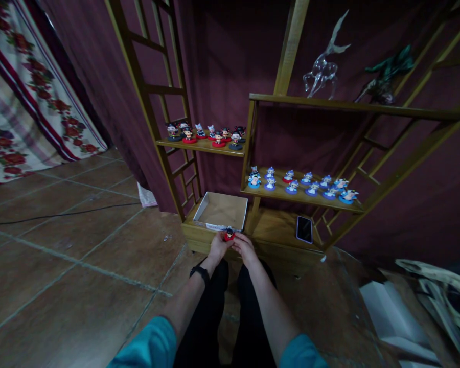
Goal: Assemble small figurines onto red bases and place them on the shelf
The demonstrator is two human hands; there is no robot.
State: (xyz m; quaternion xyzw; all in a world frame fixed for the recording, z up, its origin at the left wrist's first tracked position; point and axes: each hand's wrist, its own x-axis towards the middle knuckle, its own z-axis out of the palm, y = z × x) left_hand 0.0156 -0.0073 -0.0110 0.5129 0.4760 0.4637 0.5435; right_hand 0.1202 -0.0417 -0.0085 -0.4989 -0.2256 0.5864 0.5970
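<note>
Between my fingers is a small figurine (229,234) with dark hair and a red base. My left hand (218,246) grips it from the left, and my right hand (245,246) closes on its right side. Just beyond them a shallow cardboard box (224,208) rests on the lowest board of the wooden shelf unit. On the upper left shelf (205,146) stand several similar figurines with red or dark bases. Several figurines with mostly blue and purple bases stand in two rows on the middle right shelf (291,195).
A phone (304,229) lies on the low board at the right. A clear deer ornament (324,69) and a dark green sculpture (387,76) occupy the top shelf. A black cable (65,214) crosses the tiled floor; white packaging (396,317) lies at the lower right.
</note>
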